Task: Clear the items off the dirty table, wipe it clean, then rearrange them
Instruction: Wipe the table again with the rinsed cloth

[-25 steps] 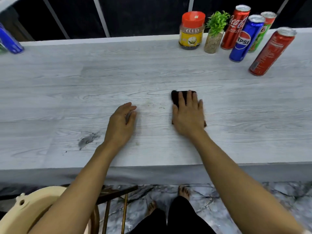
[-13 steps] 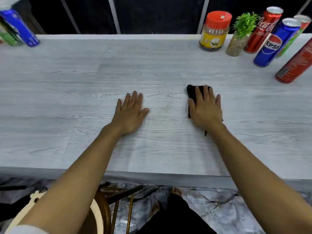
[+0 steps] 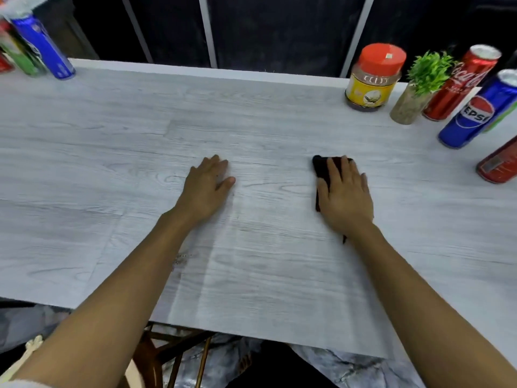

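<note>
Now the right hand (image 3: 345,196), fingers flat on the dark cloth (image 3: 321,169), has slid it right across the table (image 3: 112,141). Left hand (image 3: 207,186) rests open. One smudge (image 3: 181,257) remains.

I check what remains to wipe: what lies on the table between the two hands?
Nothing: between left hand and right hand, the head view shows bare table.

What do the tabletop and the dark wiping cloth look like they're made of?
Table: pale grey wood-grain surface, matte, probably laminate or vinyl; the grain looks printed. Cloth under the right hand: dark, soft, non-shiny fabric, lying flat; weave too blurred to tell.
</note>
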